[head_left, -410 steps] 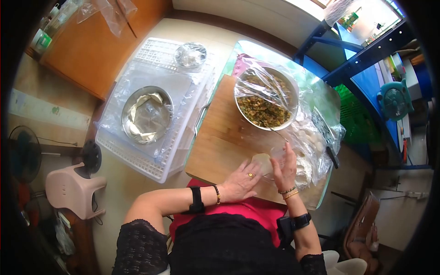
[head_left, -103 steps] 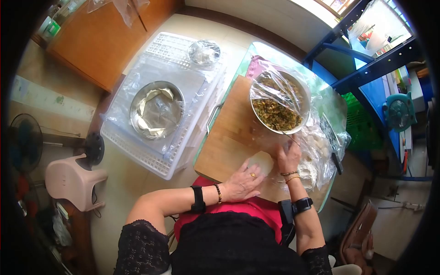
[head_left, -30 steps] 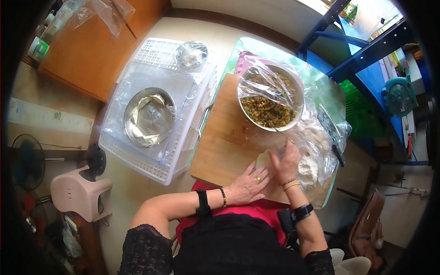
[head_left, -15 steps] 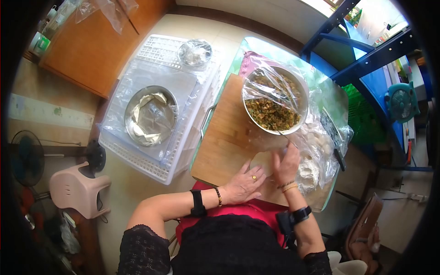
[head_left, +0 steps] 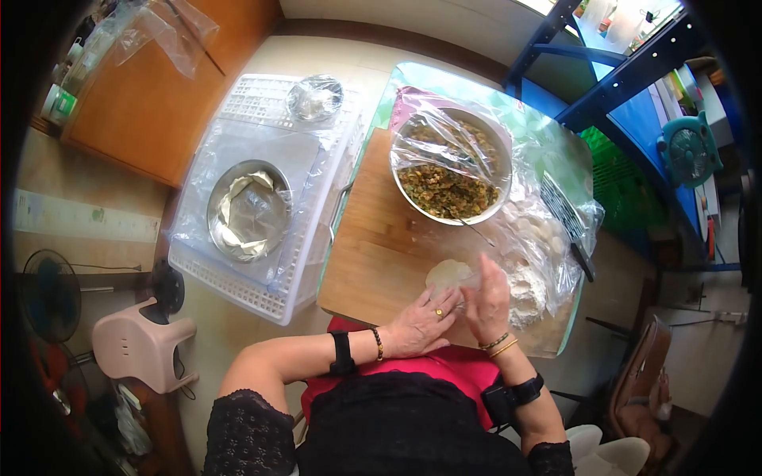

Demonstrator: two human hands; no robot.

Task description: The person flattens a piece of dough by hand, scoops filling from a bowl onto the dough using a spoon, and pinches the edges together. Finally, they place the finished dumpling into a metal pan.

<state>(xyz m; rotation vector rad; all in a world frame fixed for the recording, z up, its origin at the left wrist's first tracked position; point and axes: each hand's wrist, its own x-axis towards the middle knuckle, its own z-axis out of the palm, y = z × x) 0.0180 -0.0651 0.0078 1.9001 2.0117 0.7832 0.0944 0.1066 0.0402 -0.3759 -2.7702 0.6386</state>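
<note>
A pale round dough wrapper [head_left: 447, 272] lies on the wooden board [head_left: 363, 238]. My left hand [head_left: 419, 324] rests low over the near side of it, fingers stretched out flat and fingertips touching the dough's edge. Just to the right, my right hand [head_left: 487, 301] is held edge-on with its fingers pointing away from me, somewhat blurred. Whether anything lies under its palm I cannot make out. Beyond the hands stands a bowl of chopped filling [head_left: 448, 190], partly under plastic film, with a thin handle sticking out. White flour [head_left: 525, 295] is heaped beside my right hand.
Dough pieces [head_left: 533, 230] lie under plastic at the board's right, near a dark-handled grater-like tool [head_left: 567, 218]. Left of the table, a white crate [head_left: 230, 282] carries a metal bowl [head_left: 213, 214] with dough under film and a smaller covered bowl [head_left: 315, 98]. A pink stool [head_left: 139, 341] stands lower left.
My right hand has shifted slightly toward me and left, its fingers now pointing more upward. More of the dough wrapper shows beyond my left hand, which stays nearly in place. The view has shifted slightly.
</note>
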